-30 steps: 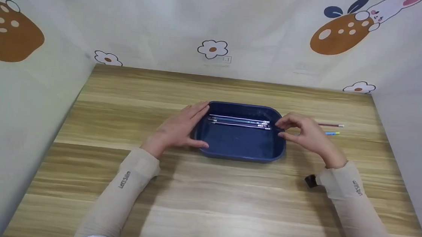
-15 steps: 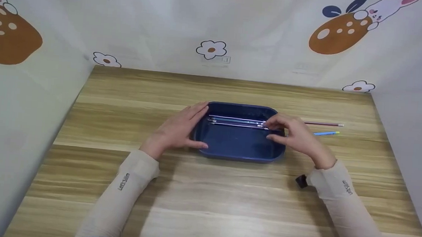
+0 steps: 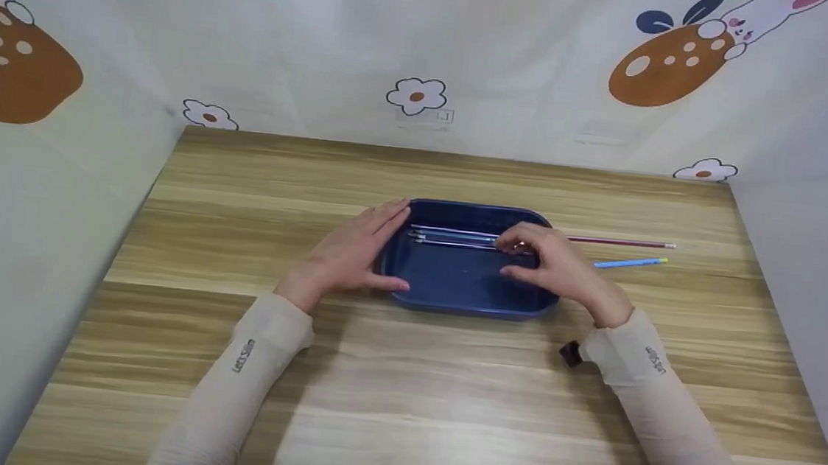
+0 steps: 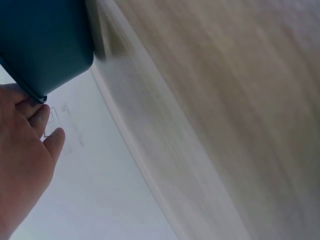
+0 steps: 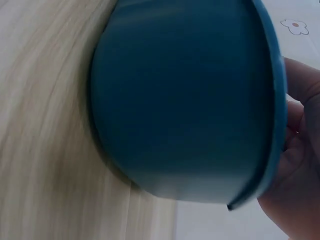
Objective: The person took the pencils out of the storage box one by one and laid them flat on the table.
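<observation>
A dark blue rectangular basin (image 3: 454, 284) stands mid-table, with several pencils (image 3: 454, 238) lying side by side along its far half. At the basin's left end rests my left hand (image 3: 346, 253), fingers straight along the rim and thumb spread to the near corner. In the left wrist view, fingertips (image 4: 40, 117) show at the rim. My right hand (image 3: 548, 261) reaches over the basin's right end. Its bent fingers are at the pencils' right ends, hiding them, and the thumb stands apart from the fingers. The basin wall (image 5: 185, 100) fills much of the right wrist view.
Right of the basin, a dark red pencil (image 3: 620, 242) and a blue pencil (image 3: 629, 263) lie on the wooden table (image 3: 402, 379), partly hidden by the right hand. A patterned cloth (image 3: 323, 70) walls off the back and sides.
My right hand has moved left, from the basin's right rim to over the pencils' right ends. More of the two pencils outside shows now. The left hand and basin stay put.
</observation>
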Demonstrator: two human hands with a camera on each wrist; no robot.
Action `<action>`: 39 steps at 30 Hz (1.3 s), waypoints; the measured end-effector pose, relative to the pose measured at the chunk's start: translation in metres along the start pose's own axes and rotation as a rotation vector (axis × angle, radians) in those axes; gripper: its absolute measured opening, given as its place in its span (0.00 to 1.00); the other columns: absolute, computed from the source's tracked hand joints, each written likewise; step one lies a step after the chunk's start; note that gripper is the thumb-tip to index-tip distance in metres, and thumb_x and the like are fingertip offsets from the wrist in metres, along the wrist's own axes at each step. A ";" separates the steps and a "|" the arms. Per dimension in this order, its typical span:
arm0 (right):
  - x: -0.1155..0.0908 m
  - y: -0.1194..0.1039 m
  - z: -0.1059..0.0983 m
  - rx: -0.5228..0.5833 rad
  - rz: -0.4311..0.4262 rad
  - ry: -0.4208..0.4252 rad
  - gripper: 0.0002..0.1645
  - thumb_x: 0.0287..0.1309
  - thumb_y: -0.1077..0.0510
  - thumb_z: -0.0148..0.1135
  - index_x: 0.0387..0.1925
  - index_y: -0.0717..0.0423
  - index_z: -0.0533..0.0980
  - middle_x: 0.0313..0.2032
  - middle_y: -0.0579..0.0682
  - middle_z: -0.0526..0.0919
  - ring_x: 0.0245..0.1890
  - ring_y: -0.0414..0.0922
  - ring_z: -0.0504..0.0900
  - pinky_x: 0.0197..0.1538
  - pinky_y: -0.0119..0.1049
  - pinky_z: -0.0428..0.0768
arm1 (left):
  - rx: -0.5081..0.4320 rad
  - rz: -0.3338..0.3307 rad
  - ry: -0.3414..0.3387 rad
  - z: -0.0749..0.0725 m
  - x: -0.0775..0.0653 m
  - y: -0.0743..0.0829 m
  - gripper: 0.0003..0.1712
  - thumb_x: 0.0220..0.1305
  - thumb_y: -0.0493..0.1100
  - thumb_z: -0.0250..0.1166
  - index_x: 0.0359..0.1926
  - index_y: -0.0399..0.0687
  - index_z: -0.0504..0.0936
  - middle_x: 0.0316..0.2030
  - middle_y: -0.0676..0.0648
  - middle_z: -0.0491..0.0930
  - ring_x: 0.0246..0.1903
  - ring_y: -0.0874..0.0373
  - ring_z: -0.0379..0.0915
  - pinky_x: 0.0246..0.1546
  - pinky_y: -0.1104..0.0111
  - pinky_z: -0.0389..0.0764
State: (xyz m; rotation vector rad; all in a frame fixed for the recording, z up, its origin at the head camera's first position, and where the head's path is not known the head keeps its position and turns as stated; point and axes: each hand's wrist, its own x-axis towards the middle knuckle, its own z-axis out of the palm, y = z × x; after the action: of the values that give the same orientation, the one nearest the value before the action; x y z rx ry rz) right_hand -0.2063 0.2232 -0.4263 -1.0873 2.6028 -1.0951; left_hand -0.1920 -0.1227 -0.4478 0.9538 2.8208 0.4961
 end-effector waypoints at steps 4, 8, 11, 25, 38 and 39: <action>0.006 0.000 0.006 0.027 -0.008 -0.001 0.19 0.52 0.67 0.73 0.47 0.67 0.79 0.46 0.59 0.85 0.45 0.57 0.86 0.51 0.48 0.86 | -0.003 -0.005 -0.003 0.000 0.000 0.000 0.68 0.52 0.75 0.66 0.80 0.45 0.43 0.81 0.48 0.40 0.80 0.54 0.38 0.82 0.58 0.43; 0.011 0.002 0.010 0.005 0.014 -0.013 0.20 0.53 0.66 0.73 0.48 0.65 0.80 0.47 0.58 0.85 0.46 0.54 0.86 0.52 0.48 0.86 | 0.000 -0.008 -0.003 0.001 0.000 -0.001 0.68 0.52 0.76 0.65 0.80 0.46 0.43 0.81 0.49 0.40 0.80 0.54 0.37 0.82 0.59 0.43; 0.014 0.003 0.013 0.000 0.028 -0.027 0.20 0.53 0.65 0.73 0.48 0.65 0.80 0.47 0.58 0.85 0.47 0.53 0.86 0.53 0.48 0.86 | 0.006 -0.009 -0.005 0.001 0.000 0.000 0.68 0.52 0.76 0.65 0.80 0.46 0.43 0.81 0.49 0.40 0.80 0.54 0.37 0.82 0.59 0.43; 0.028 0.010 0.023 0.045 0.053 -0.093 0.21 0.54 0.62 0.74 0.50 0.64 0.80 0.49 0.58 0.84 0.50 0.52 0.85 0.57 0.46 0.84 | 0.005 0.007 0.003 0.001 0.000 -0.002 0.68 0.52 0.77 0.64 0.80 0.45 0.43 0.81 0.47 0.42 0.80 0.51 0.40 0.81 0.57 0.46; 0.035 0.014 0.027 -0.070 0.073 -0.147 0.24 0.54 0.60 0.73 0.52 0.63 0.78 0.50 0.58 0.83 0.51 0.52 0.84 0.58 0.46 0.83 | -0.015 -0.006 0.001 -0.001 0.000 0.000 0.68 0.52 0.76 0.65 0.80 0.46 0.43 0.81 0.47 0.42 0.80 0.51 0.40 0.81 0.57 0.45; 0.035 0.014 0.028 -0.078 0.075 -0.149 0.24 0.54 0.60 0.73 0.52 0.63 0.78 0.50 0.58 0.83 0.51 0.52 0.84 0.58 0.47 0.83 | -0.016 -0.005 0.004 -0.001 0.000 0.000 0.68 0.52 0.76 0.65 0.80 0.46 0.44 0.81 0.47 0.42 0.80 0.51 0.40 0.81 0.57 0.46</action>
State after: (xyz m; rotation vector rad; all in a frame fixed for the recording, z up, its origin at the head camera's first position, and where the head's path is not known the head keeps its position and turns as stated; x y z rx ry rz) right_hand -0.2302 0.1911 -0.4504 -1.0342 2.5655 -0.8683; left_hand -0.1917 -0.1229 -0.4472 0.9430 2.8173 0.5200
